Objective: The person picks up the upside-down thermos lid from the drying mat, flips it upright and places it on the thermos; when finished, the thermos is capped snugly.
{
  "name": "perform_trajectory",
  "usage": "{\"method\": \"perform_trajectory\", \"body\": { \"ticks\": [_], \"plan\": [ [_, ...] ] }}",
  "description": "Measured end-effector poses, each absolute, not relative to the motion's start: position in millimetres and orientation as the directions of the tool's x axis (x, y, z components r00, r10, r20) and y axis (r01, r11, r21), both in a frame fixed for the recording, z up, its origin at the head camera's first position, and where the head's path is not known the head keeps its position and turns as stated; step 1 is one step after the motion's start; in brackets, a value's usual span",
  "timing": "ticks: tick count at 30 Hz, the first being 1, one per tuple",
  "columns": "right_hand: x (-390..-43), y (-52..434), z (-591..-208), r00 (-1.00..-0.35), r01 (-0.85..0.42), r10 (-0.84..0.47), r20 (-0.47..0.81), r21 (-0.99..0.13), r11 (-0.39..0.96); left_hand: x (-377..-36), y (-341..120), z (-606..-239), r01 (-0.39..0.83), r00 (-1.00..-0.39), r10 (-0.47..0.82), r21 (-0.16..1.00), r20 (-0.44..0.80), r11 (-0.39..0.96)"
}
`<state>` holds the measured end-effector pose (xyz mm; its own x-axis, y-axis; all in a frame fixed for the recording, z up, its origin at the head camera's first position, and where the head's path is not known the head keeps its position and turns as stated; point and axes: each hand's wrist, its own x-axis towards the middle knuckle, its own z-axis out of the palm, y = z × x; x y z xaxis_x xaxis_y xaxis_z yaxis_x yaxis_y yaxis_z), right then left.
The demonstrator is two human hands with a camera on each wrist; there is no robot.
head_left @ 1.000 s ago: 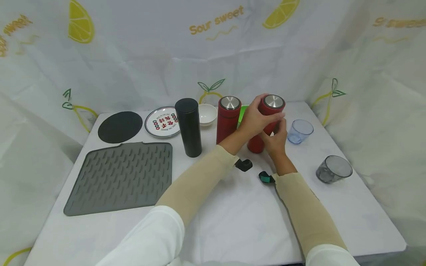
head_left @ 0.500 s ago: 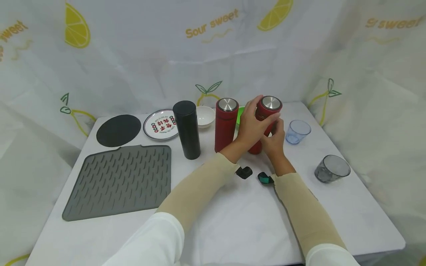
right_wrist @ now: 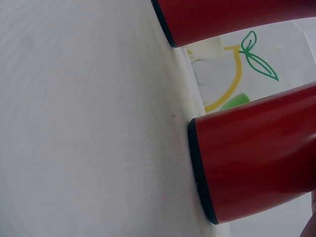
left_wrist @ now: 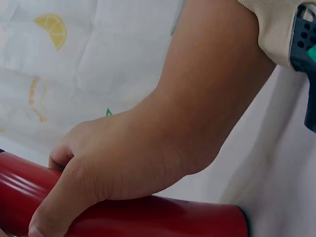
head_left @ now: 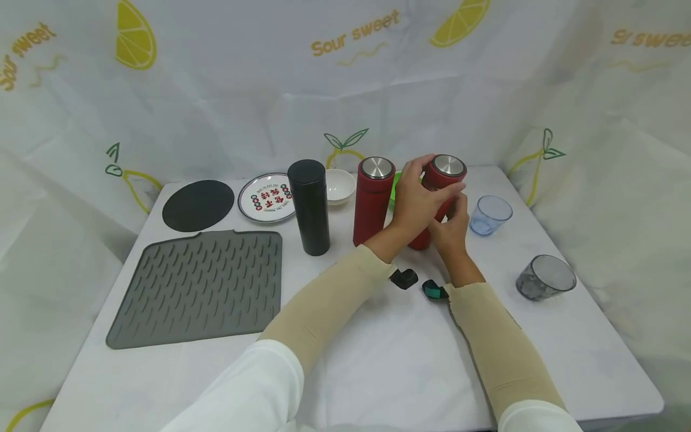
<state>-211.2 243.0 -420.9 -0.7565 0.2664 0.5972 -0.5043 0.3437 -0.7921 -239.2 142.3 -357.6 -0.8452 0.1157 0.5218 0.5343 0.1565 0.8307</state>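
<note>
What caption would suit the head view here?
Both hands, left hand and right hand, grip a tilted red flask beside another red flask on the white table.

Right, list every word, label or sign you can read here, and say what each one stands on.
"Sour sweet": yellow print on the white backdrop cloth, top centre.
"Sour sweet": printed again at the cloth's upper left, partly cut off by the frame.
"S. sweet": at the cloth's upper right, first word blurred.
Round plate: red characters and rim lettering, too small to read.
Flasks: no text visible.
</note>
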Motion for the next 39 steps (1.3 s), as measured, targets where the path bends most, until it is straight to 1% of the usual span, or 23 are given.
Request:
{"method": "perform_trajectory", "body": {
  "ticks": [4,10,16,20,24,27,30,37,39],
  "plan": [
    [-210.5,243.2,-421.1,-0.763,-0.498,0.266,0.589,-0.798,0.339,-238.0,143.7,-359.8,0.529,-0.849,0.102,0.837,0.519,0.141],
    [-210.4,243.6,-422.3,-0.765,-0.500,0.252,0.592,-0.794,0.346,-239.6,142.8,-362.4,0.570,-0.822,0.109,0.809,0.559,0.145],
    [-211.8,245.4,-422.6,-0.745,-0.529,0.247,0.619,-0.775,0.346,-242.8,139.7,-364.4,0.560,-0.825,0.174,0.819,0.537,0.125],
    [-211.6,246.5,-422.4,-0.758,-0.500,0.269,0.595,-0.794,0.346,-245.4,139.2,-365.6,0.537,-0.827,0.248,0.840,0.505,0.077],
    [-211.2,246.9,-421.9,-0.759,-0.503,0.255,0.599,-0.788,0.354,-246.9,142.8,-365.4,0.462,-0.847,0.309,0.886,0.432,0.029],
    [-211.7,246.3,-421.1,-0.743,-0.536,0.235,0.626,-0.768,0.350,-248.6,147.8,-363.8,0.409,-0.874,0.301,0.912,0.380,0.036],
    [-212.1,244.5,-420.4,-0.737,-0.553,0.235,0.634,-0.765,0.331,-251.6,150.2,-362.7,0.399,-0.886,0.278,0.916,0.371,0.050],
    [-212.1,243.2,-419.9,-0.742,-0.532,0.260,0.618,-0.779,0.333,-257.5,144.5,-365.8,0.419,-0.853,0.351,0.908,0.387,0.016],
    [-211.8,242.6,-418.7,-0.752,-0.516,0.258,0.606,-0.786,0.341,-255.3,143.2,-368.0,0.437,-0.852,0.334,0.899,0.403,0.028]
  ]
}}
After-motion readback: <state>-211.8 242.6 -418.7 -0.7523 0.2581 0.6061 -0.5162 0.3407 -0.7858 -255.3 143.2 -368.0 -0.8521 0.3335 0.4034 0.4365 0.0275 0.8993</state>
